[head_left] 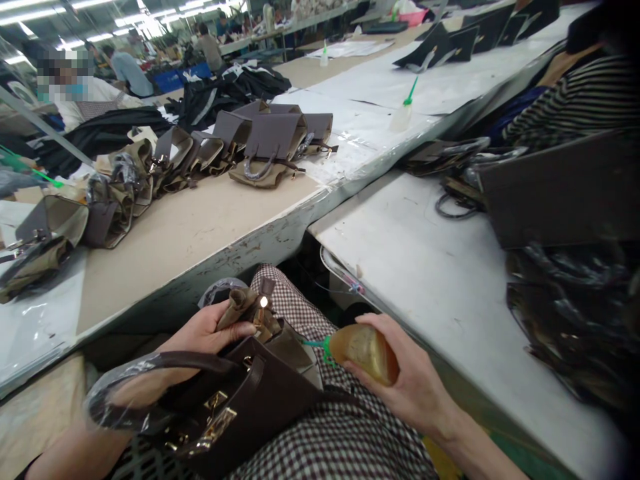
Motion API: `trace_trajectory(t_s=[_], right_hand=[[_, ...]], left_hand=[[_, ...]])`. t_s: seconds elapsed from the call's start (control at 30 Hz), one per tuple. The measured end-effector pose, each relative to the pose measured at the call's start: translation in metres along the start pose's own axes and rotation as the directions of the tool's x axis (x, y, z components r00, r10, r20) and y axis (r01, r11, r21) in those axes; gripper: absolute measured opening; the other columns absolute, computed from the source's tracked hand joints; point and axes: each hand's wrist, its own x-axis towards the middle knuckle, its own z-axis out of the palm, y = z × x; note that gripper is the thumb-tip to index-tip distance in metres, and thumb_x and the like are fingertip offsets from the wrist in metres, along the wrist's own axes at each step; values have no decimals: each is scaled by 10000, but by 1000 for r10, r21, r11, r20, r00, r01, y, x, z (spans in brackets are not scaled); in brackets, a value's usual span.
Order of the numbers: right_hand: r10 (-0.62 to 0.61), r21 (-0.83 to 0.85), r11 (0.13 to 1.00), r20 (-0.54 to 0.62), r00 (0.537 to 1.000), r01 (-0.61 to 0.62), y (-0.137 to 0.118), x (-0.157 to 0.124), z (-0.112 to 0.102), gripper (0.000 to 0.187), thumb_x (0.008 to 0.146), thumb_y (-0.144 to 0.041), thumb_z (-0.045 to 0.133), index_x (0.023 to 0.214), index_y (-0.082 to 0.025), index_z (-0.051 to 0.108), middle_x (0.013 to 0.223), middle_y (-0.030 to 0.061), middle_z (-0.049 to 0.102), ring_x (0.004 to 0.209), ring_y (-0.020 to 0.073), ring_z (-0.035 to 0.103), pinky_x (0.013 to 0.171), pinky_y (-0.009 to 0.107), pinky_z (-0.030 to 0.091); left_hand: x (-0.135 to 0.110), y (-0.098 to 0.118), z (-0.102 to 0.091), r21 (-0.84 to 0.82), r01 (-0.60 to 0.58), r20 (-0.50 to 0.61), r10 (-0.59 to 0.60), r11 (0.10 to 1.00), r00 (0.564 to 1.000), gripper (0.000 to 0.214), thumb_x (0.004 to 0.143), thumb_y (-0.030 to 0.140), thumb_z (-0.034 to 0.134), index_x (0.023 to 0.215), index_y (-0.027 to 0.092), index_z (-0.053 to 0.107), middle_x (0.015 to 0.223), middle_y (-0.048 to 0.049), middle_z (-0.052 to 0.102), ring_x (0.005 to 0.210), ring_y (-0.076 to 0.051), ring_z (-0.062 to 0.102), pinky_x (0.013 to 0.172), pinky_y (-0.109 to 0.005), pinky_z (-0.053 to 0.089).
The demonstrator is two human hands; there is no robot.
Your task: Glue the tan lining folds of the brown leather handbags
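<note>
A dark brown handbag [235,407] with gold clasps lies on my lap, its handle wrapped in clear plastic. My left hand [200,330] is closed on a tan folded strap piece [240,307] at the bag's top edge. My right hand [405,380] is wrapped round a small amber glue bottle [365,350]. The bottle's green nozzle [317,345] points left toward the bag's opening, a short way from it.
A row of several grey and tan handbags [190,157] stands on the beige workbench [200,227] ahead. A white table [430,267] at right carries more bags [560,187] and plastic-wrapped parts. A glue bottle [403,113] stands further back. A person in stripes [575,100] sits at right; other people work in the distance.
</note>
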Motion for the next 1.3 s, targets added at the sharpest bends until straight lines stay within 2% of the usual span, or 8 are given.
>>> trace_trajectory(t_s=[0.23,0.37,0.5,0.63,0.77,0.9,1.07,1.3], right_hand=[[72,32,997,125,989,-77,1,3,0,461,927,-415,654,1301,-278,420,1235,93,617,1085,257,652,884,403,558],[190,51,978,164,968,-201,-1,12,-7,447,906,-456,664,1265,-280,465,1168,59,659,1003,244,669,870,411,551],[337,81,936,83,938,-343,4,20,-18,446,870,-520,668,1206,-261,530,1072,41,687,913,247,680,824,410,556],[434,138,894,-37,900,-425,17,19,-23,447,873,-563,643,1186,-259,543,985,27,695,841,241,684,752,375,568],[343,85,939,-136,930,-334,26,14,-14,489,855,-530,694,1232,-263,534,1105,56,674,933,256,676,842,390,564],[165,18,986,-114,980,-164,30,14,6,522,860,-486,718,1277,-258,504,1209,93,643,1060,280,658,951,430,545],[6,-11,1000,-101,995,-8,31,22,28,525,892,-419,702,1316,-226,459,1206,120,625,1087,272,647,951,406,556],[-26,-39,999,7,1000,27,28,32,28,488,908,-358,681,1310,-212,448,1188,121,620,1063,263,641,916,393,560]], left_hand=[[-16,-4,6,112,-37,13,36,993,999,318,895,499,659,976,192,672,882,-11,714,788,-208,628,690,-268,500],[-20,6,0,318,-182,48,176,930,983,298,903,468,650,977,183,694,907,-34,732,819,-228,648,764,-294,511],[-23,15,-11,471,-317,39,339,823,940,232,917,420,645,895,192,681,836,-22,712,735,-198,637,715,-270,498],[-18,9,-15,529,-354,72,374,771,925,154,967,363,599,956,217,648,886,-2,694,760,-173,631,727,-243,486],[-7,-4,-11,523,-358,117,351,773,929,129,1002,345,546,1052,238,599,1007,7,689,883,-173,643,816,-252,485],[-2,-13,-8,510,-368,126,356,777,926,110,1014,333,532,1071,247,571,1028,18,677,905,-159,636,834,-248,482],[-7,-14,-4,532,-396,126,393,748,911,80,1015,309,533,1028,233,553,972,14,660,855,-155,625,792,-243,478],[-18,-9,10,535,-442,151,433,720,889,71,1016,299,531,1003,230,540,936,2,653,829,-169,627,754,-243,478]])
